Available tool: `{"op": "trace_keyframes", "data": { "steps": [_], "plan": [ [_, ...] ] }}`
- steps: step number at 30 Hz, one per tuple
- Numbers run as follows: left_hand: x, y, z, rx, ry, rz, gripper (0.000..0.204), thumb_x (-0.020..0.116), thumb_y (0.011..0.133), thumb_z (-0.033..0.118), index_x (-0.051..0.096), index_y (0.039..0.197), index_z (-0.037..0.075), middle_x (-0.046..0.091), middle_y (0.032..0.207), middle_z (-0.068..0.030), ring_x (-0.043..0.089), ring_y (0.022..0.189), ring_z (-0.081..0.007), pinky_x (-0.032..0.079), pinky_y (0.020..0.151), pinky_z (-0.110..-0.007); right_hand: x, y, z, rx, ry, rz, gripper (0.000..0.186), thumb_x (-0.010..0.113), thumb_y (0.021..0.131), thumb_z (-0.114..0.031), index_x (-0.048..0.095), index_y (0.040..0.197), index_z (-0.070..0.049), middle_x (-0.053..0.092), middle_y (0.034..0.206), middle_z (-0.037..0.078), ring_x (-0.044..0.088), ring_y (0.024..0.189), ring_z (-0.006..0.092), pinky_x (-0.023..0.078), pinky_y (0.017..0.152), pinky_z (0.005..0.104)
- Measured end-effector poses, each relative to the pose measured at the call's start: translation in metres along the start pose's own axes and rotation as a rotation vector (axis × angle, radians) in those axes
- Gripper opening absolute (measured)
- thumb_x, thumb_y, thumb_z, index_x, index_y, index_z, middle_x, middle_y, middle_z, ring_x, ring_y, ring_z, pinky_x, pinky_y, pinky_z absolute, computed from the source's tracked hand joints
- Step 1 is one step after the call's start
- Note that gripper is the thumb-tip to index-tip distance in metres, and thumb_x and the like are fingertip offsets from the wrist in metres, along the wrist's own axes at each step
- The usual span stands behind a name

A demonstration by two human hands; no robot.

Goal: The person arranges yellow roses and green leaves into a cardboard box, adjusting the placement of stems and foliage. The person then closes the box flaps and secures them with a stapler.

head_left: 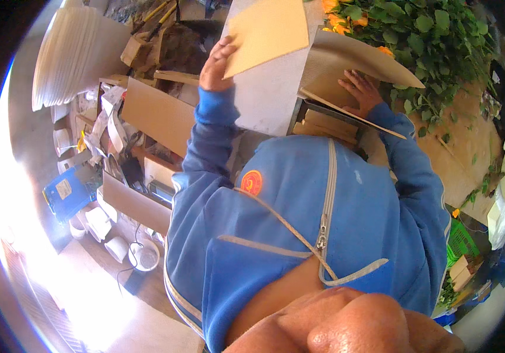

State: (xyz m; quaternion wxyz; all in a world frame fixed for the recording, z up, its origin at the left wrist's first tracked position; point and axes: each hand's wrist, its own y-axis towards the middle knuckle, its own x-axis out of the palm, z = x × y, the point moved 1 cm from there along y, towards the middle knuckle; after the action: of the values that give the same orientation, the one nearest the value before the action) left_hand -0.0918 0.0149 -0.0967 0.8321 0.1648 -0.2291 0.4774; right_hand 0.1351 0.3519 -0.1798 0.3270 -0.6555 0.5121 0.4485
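Note:
At the left edge of a pale yellow card sheet (273, 35), my left hand (217, 63) has its fingers curled over the edge. Its thumb is hidden. Under that sheet is a whitish table top (264, 103). My right hand (359, 91) rests with fingers spread against a brown corrugated cardboard sheet (329, 65), which bends up and out to the right. A thin board edge (352, 112) runs across in front of the right wrist. Below it, close to my body, several wooden strips (326, 126) sit in an open compartment.
Leafy stems with orange flowers (429, 41) lie heaped at the far right, on a brown table surface (464, 153). On the left stand a stack of white sheets (70, 56), cardboard panels (158, 115), a blue box (71, 191) and white cups (145, 256). A green crate (463, 241) is at right.

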Motion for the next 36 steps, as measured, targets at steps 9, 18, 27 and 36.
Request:
{"op": "trace_keyframes", "data": {
  "steps": [9, 18, 27, 36],
  "plan": [
    [0.045, 0.023, -0.054, 0.008, -0.205, 0.186, 0.026, 0.053, 0.079, -0.010, 0.054, 0.098, 0.007, 0.058, 0.100, -0.0096, 0.058, 0.085, -0.0192, 0.050, 0.076, -0.032, -0.004, 0.000, -0.006, 0.054, 0.062, -0.052, 0.078, 0.067, 0.075, -0.045, 0.036, 0.142, -0.019, 0.021, 0.152, 0.010, 0.019, 0.141, 0.0330, 0.016, 0.113, 0.0513],
    [0.076, 0.003, -0.110, 0.245, 0.405, 0.011, 0.032, 0.048, 0.071, -0.019, 0.054, 0.087, 0.008, 0.054, 0.094, -0.0044, 0.054, 0.086, -0.0154, 0.046, 0.075, -0.027, 0.003, -0.001, -0.002, 0.031, 0.029, 0.038, 0.083, 0.069, 0.072, -0.045, 0.034, 0.142, -0.017, 0.024, 0.151, 0.010, 0.019, 0.141, 0.0320, 0.016, 0.113, 0.0510],
    [0.069, -0.021, -0.121, 0.054, 0.367, -0.037, 0.023, 0.052, 0.073, -0.012, 0.055, 0.086, 0.006, 0.050, 0.099, -0.0098, 0.054, 0.088, -0.0206, 0.046, 0.078, -0.029, 0.005, -0.003, -0.020, 0.221, 0.070, -0.086, 0.089, 0.068, 0.070, -0.047, 0.032, 0.143, -0.011, 0.026, 0.149, 0.016, 0.021, 0.139, 0.0328, 0.016, 0.113, 0.0522],
    [0.052, -0.020, -0.139, -0.143, 0.050, 0.062, 0.040, 0.057, 0.074, -0.013, 0.048, 0.107, 0.008, 0.055, 0.104, -0.0060, 0.057, 0.088, -0.0176, 0.048, 0.077, -0.030, 0.033, -0.013, -0.015, 0.194, 0.069, -0.055, 0.085, 0.068, 0.069, -0.047, 0.036, 0.141, -0.014, 0.027, 0.149, 0.015, 0.020, 0.138, 0.0373, 0.016, 0.111, 0.0560]
  ]
}}
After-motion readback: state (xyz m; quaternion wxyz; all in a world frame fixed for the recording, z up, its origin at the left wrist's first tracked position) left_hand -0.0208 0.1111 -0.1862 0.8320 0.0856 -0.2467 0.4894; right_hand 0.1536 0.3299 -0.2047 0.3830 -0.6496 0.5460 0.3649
